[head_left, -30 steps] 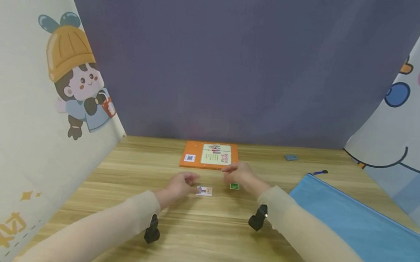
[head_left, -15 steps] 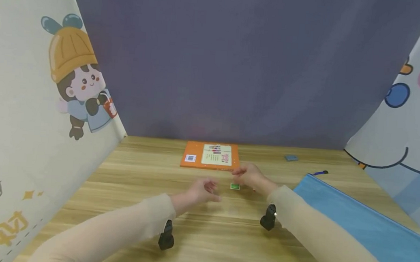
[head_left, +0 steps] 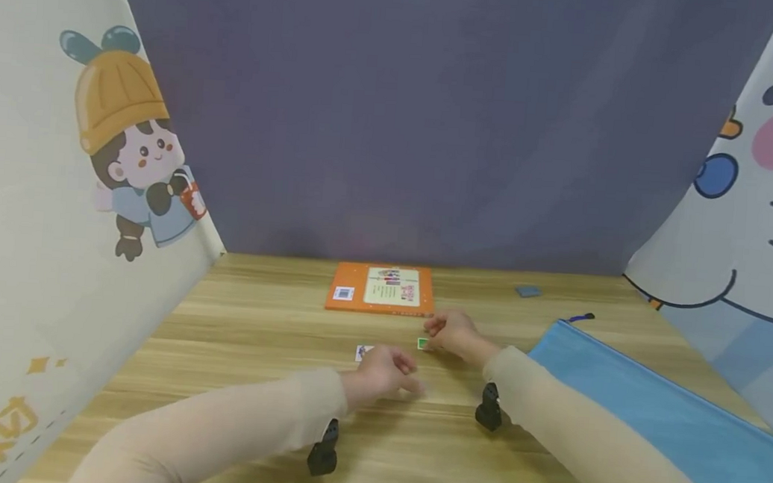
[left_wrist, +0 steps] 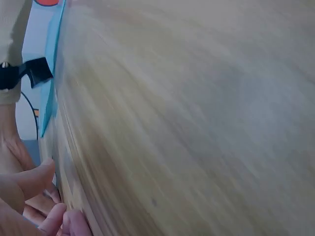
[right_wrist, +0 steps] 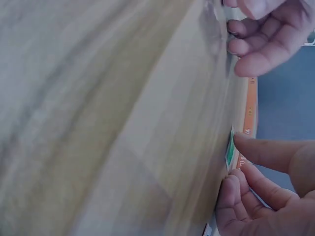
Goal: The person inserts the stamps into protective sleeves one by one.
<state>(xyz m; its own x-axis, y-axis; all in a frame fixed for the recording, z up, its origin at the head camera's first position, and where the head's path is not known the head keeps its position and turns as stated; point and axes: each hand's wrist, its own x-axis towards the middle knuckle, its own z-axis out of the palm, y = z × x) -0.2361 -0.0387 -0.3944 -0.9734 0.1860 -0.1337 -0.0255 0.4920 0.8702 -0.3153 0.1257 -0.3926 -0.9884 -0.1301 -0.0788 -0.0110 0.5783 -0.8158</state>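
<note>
My right hand is over a small green card on the wooden table. In the right wrist view, the thumb is at one end of the green card and the bent fingertips are near its other end; no firm grip shows. My left hand hovers just above the table with loosely bent fingers and nothing visible in them. Behind it lies a small white picture card, partly hidden. A sliver of another small card shows below the right fingers.
An orange book lies flat at the back of the table. A small blue-grey piece is at the back right. The blue zip pouch covers the right side. A dark curtain rises behind.
My left hand has moved right and nearer, from beside the picture card to in front of it. The right hand has shifted slightly right and now partly covers the green card.
</note>
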